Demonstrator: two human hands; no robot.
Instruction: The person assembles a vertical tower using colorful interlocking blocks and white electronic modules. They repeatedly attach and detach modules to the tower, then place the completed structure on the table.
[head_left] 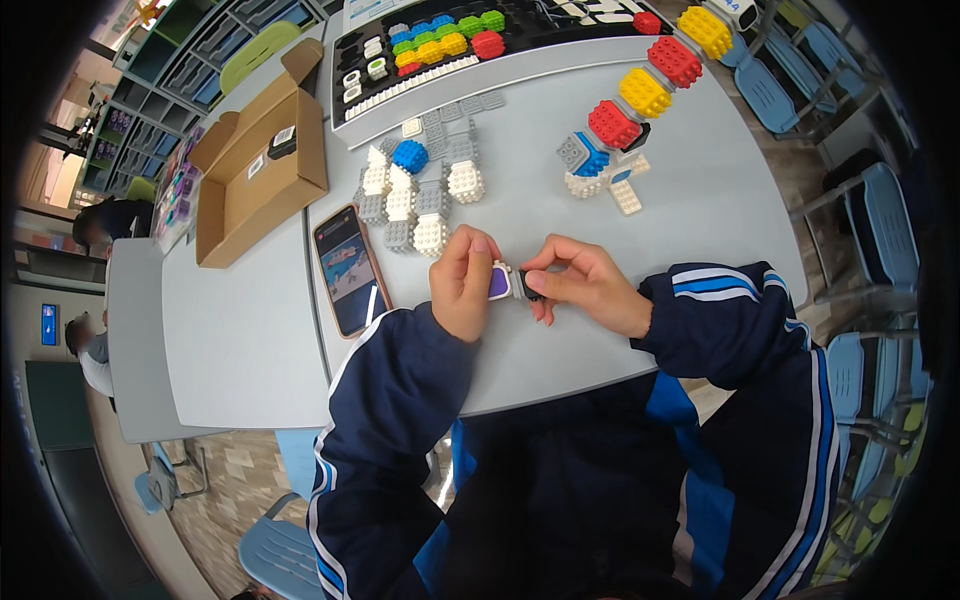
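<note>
- Presently pinches purple block (499, 284) between thumb and fingers of left hand (465, 285); clamps black block (534, 286) between thumb and index finger of right hand (585, 285), just beside it.
- Holds both blocks over table (240, 350), nearer than grey-white model (432, 195) and right of phone (348, 270).
- Could slip out of such small fingertip holds if squeezed unevenly; might then drop to table, or bounce over its near edge toward lap.
- Could skew out of line if pressed at a slant, or twist under unequal thumb force.
- Risks nudging phone with left sleeve (400, 360), close by its lower corner.
- Risks toppling red-yellow chain (645, 93) with a careless swing of right arm; looks top-heavy, leaning out from a small base.
- Covers much of both blocks with thumbs and fingertips; cannot tell joined from merely touching.
- Tucks lower fingers of right hand beneath, only partly visible.
- Shows phone picture too small and glary for detail.
- Loses top of chain and far side of tray (400, 112) at upper rim of view.
</note>
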